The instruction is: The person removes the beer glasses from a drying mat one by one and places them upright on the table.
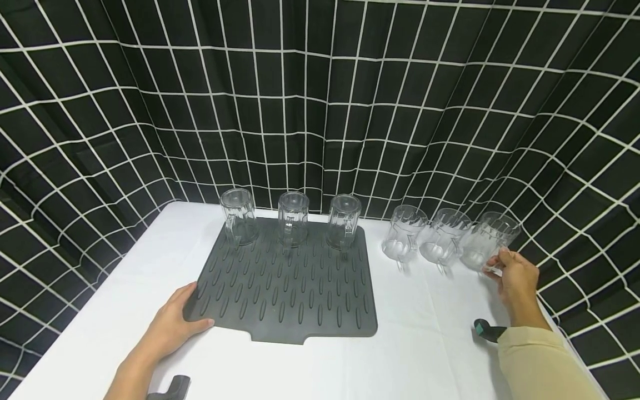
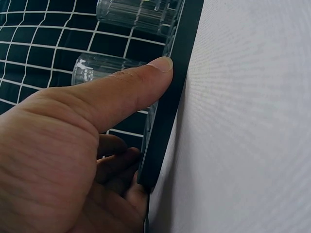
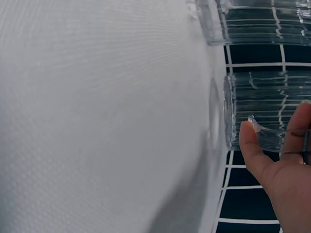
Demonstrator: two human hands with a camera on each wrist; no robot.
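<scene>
At the right, my right hand (image 1: 517, 278) pinches the handle of a clear glass mug (image 1: 492, 236), its thumb and fingers on the handle (image 3: 265, 138). This mug stands upright at the right end of a row; I cannot tell whether its base touches the table. Beside it are two more upright glass mugs, one in the middle (image 1: 445, 236) and one at the left (image 1: 404, 233). My left hand (image 1: 167, 328) grips the near left corner of a dark grey drying mat (image 1: 295, 289), with the thumb (image 2: 141, 87) along its front edge and fingers at its side.
Three glass mugs stand upside down along the mat's back edge: left (image 1: 240, 216), middle (image 1: 293, 219) and right (image 1: 344, 222). A white cloth (image 1: 420, 344) covers the table. Black grid-patterned curtains (image 1: 310, 111) enclose the back and sides.
</scene>
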